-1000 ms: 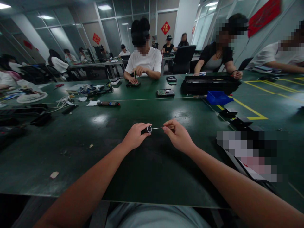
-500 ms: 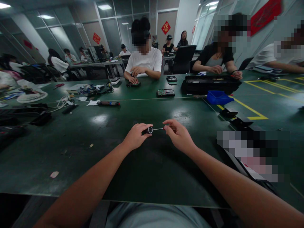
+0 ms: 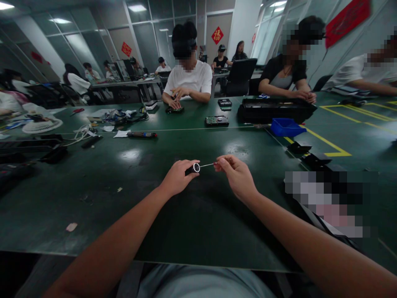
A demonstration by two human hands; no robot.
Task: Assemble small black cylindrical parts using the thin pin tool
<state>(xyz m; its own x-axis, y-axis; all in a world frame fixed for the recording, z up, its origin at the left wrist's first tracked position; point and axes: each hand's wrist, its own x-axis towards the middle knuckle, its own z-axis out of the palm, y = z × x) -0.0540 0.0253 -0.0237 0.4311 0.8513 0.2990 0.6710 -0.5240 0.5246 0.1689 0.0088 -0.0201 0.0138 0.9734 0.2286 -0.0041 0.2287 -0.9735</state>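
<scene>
Between its thumb and fingers, my left hand (image 3: 179, 177) grips a small black round part (image 3: 196, 167) with a pale ring on its end face. My right hand (image 3: 236, 176) is closed on the handle end of a thin screwdriver (image 3: 206, 165). The handle is mostly hidden by the fingers; a bit of red shows. The metal shaft runs left, and its tip meets the ringed face of the black part. Both hands are above the green table (image 3: 192, 231), in front of my body.
A circuit-board drive (image 3: 217, 120), a long black housing (image 3: 276, 109) and a blue bin (image 3: 287, 127) lie further back. A dark pen-shaped tool (image 3: 142, 135) rests left of centre. Co-workers sit opposite, one in a white shirt (image 3: 189, 80). Black parts (image 3: 314, 159) lie right.
My right hand has turned slightly and its fingers have curled in, so the screwdriver now slants up toward the right. The left hand has stayed almost in place with the black part.
</scene>
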